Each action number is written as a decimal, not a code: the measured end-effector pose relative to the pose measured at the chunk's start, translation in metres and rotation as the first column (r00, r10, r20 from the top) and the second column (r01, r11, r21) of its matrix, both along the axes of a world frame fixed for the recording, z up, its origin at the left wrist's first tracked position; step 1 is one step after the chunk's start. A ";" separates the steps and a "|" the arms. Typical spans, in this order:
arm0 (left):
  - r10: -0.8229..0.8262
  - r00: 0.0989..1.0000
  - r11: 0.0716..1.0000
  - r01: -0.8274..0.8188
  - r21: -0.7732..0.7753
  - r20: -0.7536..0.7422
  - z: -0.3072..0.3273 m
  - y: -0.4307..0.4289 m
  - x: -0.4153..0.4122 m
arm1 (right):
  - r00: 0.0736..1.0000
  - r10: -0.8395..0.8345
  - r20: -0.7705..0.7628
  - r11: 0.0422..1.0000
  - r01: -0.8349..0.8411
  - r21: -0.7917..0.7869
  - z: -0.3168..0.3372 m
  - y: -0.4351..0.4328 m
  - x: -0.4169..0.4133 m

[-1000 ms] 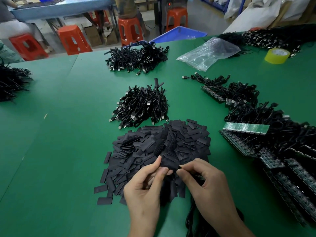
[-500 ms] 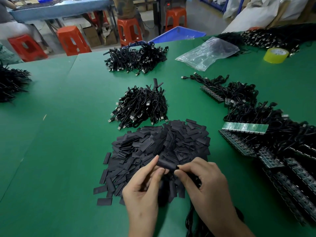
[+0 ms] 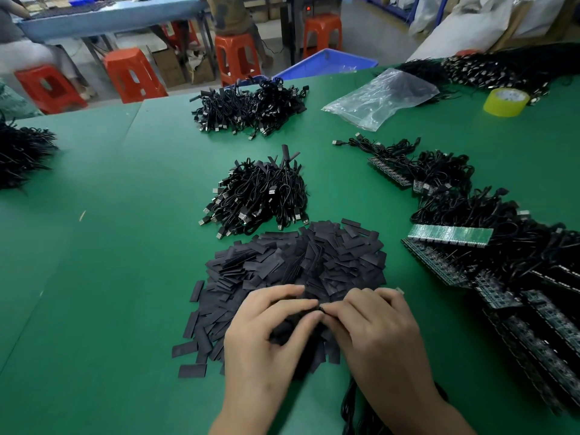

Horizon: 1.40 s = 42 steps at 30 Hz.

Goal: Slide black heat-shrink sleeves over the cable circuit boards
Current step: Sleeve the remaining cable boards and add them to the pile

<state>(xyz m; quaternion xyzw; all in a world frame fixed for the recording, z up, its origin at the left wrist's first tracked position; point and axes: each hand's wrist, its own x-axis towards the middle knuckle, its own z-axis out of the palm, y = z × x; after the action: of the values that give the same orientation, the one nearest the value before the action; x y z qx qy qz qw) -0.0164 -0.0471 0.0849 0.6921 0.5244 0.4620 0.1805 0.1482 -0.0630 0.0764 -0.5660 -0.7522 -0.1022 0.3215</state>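
The left hand (image 3: 266, 334) has its fingers (image 3: 282, 293) curled round a black sleeve (image 3: 282, 332), thumb on the near side. The right hand (image 3: 376, 334) meets it tip to tip, with thumb and forefinger pinched together on a small dark cable end (image 3: 321, 308) at the sleeve's mouth. Whether a board sits there I cannot tell. A black cable (image 3: 348, 403) trails down beneath the right wrist. Both hands hover over the near edge of a loose pile of sleeves (image 3: 298, 262) on the green surface (image 3: 110, 277). Just beyond it lies a bundle of cables (image 3: 257, 196), and another lies farther back (image 3: 251, 108). To the right, green circuit boards (image 3: 448, 235) lie in strips among more cables. Beyond them are a clear plastic bag (image 3: 379, 95) and a yellow tape roll (image 3: 505, 102), whose core print is too blurred to read.
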 end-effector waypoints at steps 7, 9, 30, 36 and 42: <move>-0.105 0.994 0.983 0.106 -0.148 0.012 0.005 0.006 -0.005 | 0.997 0.055 0.060 0.997 -0.051 -0.065 -0.004 0.002 0.002; -0.105 0.994 0.977 0.108 -0.184 0.026 0.004 0.006 -0.006 | 0.996 0.072 0.053 0.994 -0.067 -0.092 -0.005 0.001 0.001; 0.117 0.980 0.815 -0.003 -0.579 0.160 -0.001 -0.001 0.015 | 0.995 0.018 0.094 0.996 -0.010 -0.085 -0.013 -0.003 -0.010; 0.151 0.966 0.889 -0.040 -0.455 0.209 0.001 0.000 0.009 | 0.990 -0.028 -0.142 0.976 -0.004 -0.218 -0.011 0.000 -0.002; 0.251 0.883 0.852 -0.007 -0.524 0.396 -0.008 -0.005 0.005 | 0.906 -0.161 -0.393 0.933 0.010 -0.359 -0.007 0.003 0.007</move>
<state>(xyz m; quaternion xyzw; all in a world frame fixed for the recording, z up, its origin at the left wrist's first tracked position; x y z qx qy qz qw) -0.0111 -0.0522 0.0769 0.4557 0.6173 0.4662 0.4403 0.1556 -0.0598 0.0690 -0.6555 -0.6465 0.1411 0.3638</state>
